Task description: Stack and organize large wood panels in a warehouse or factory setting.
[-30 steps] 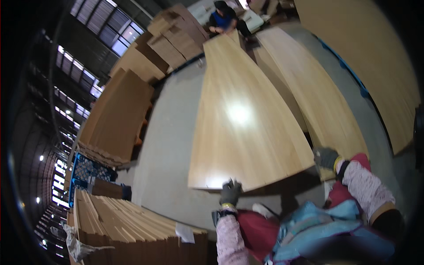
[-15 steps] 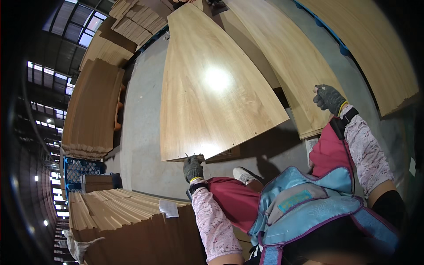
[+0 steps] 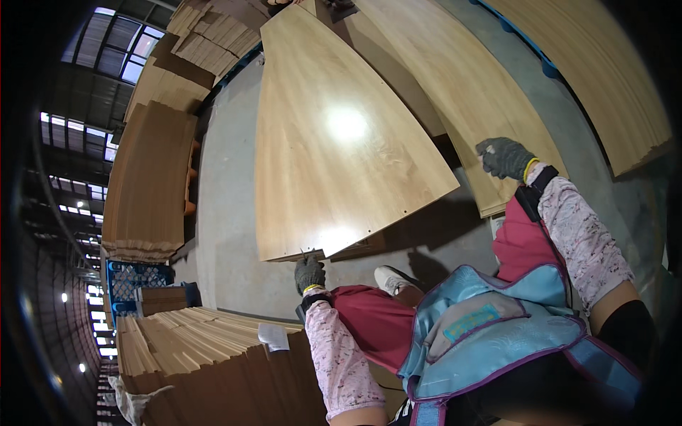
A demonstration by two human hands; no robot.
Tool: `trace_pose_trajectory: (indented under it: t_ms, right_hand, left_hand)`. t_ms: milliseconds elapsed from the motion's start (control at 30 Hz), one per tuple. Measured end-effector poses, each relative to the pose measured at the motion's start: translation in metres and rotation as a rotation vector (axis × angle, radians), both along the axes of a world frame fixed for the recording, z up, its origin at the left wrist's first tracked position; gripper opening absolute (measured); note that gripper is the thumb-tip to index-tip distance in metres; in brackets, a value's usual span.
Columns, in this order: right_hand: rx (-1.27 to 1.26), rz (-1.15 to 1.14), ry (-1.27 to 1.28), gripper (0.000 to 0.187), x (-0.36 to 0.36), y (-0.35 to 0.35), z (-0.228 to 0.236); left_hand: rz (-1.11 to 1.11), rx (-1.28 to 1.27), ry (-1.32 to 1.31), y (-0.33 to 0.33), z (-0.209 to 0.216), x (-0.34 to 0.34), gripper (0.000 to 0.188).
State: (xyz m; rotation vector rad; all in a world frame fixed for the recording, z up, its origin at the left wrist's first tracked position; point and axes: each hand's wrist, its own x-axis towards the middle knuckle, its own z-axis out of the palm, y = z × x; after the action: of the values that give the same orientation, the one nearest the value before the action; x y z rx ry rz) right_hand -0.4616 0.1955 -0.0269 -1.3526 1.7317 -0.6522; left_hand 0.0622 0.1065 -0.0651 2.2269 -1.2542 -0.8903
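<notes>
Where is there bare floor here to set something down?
A bare concrete strip runs between the tall board stack on the left and the big glossy sheet. It is crowded below, where the left hand grips that sheet's edge beside a shoe, with more stacked boards close by.

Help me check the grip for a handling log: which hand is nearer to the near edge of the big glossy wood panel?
Left. The left hand is right at the near edge of the wood panel, seemingly touching it. The right hand is raised off to the panel's right side, apart from it.
</notes>
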Motion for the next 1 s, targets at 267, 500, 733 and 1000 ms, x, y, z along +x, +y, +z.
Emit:
trace_pose_trajectory:
  t_ms: [267, 500, 733, 1000]
  right_hand:
    - [-0.120, 0.416, 0.593, 0.032, 0.045, -0.009, -0.002]
    - [-0.353, 0.344, 0.630, 0.035, 0.041, -0.012, -0.034]
    - [-0.319, 0.299, 0.674, 0.038, 0.034, -0.007, -0.041]
    - [-0.314, 0.329, 0.648, 0.043, 0.030, -0.008, -0.051]
  left_hand:
    - [-0.013, -0.040, 0.069, 0.002, 0.004, -0.003, 0.032]
    - [-0.010, -0.047, 0.040, 0.010, 0.005, 0.001, 0.034]
    - [0.016, -0.044, 0.066, 0.014, 0.007, 0.004, 0.038]
    - [-0.001, -0.057, 0.061, 0.014, 0.010, 0.007, 0.038]
